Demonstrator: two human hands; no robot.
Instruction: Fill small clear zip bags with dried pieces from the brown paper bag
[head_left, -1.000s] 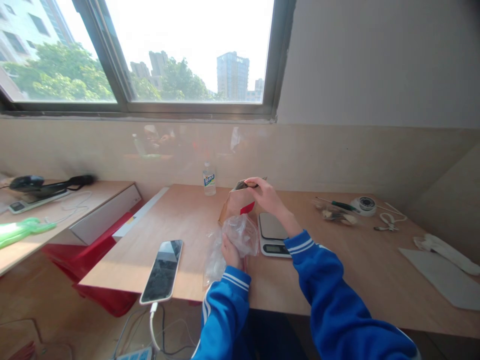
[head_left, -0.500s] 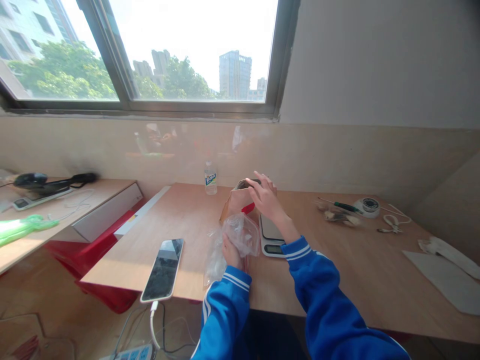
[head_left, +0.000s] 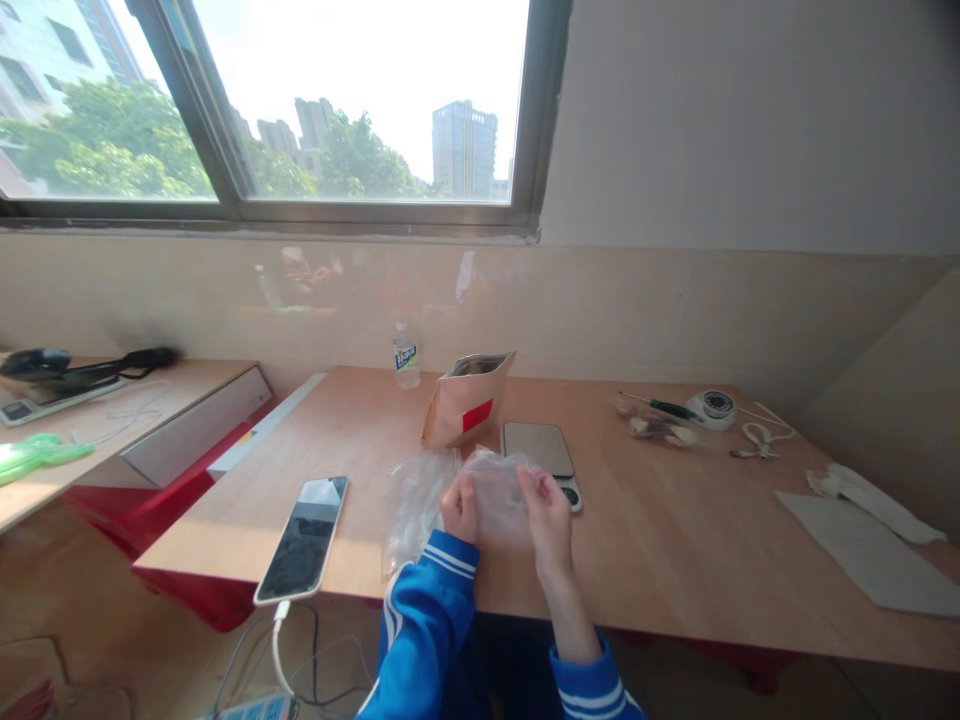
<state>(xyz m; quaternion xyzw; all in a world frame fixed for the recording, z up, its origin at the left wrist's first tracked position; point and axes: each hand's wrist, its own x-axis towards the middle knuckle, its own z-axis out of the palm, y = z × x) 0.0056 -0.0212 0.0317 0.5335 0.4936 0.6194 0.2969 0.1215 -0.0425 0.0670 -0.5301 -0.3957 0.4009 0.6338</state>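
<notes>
A clear plastic bag [head_left: 496, 485] is stretched between my two hands near the table's front edge. My left hand [head_left: 460, 508] is closed on its left side, and my right hand [head_left: 549, 515] pinches its right side. More clear plastic bags [head_left: 412, 505] lie on the table just left of my left hand. Beyond my hands a brown paper pouch [head_left: 454, 405] with a red label stands with its top open; something dark shows at the mouth. A small kitchen scale [head_left: 538, 450] sits to the pouch's right, its front partly covered by my right hand.
A smartphone [head_left: 304, 540] with a white cable lies at the front left. A bottle [head_left: 406, 358] stands at the back. On the right are a screwdriver [head_left: 673, 409], a white dome camera [head_left: 712, 408], a coiled cable [head_left: 761, 440] and a grey sheet [head_left: 862, 550].
My right hand has left the top of the pouch and come back to the plastic bag, which is now held between both hands. The pouch stands by itself. The view has shifted slightly right.
</notes>
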